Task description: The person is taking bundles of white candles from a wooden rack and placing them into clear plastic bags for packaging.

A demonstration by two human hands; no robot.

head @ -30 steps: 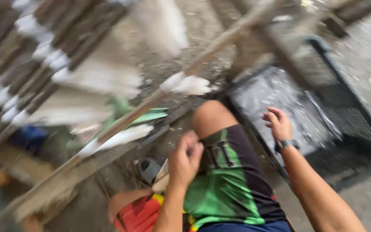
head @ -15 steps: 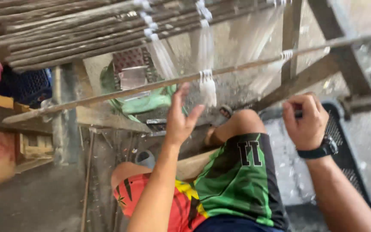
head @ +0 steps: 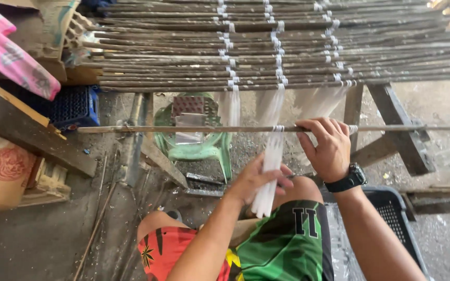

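A long thin wooden stick [head: 183, 129] runs level across the view in front of me. My right hand [head: 326, 148] is closed around it near the middle; a black watch sits on that wrist. A bunch of thin white candles [head: 270, 171] hangs from the stick by its wicks. My left hand [head: 256, 179] grips this bunch below the stick. I sit with my knees up, in green and red patterned shorts [head: 287, 244].
A rack of many similar sticks [head: 266, 47] with more white candles tied on fills the top. A green plastic chair [head: 194, 140] stands under it. A black crate [head: 391, 213] is at my right, a blue crate [head: 71, 106] and boxes at the left.
The view has steadied and tilted up to the rack. My right hand has moved onto the stick and closed on it. My left hand, open before, now grips the hanging candles.
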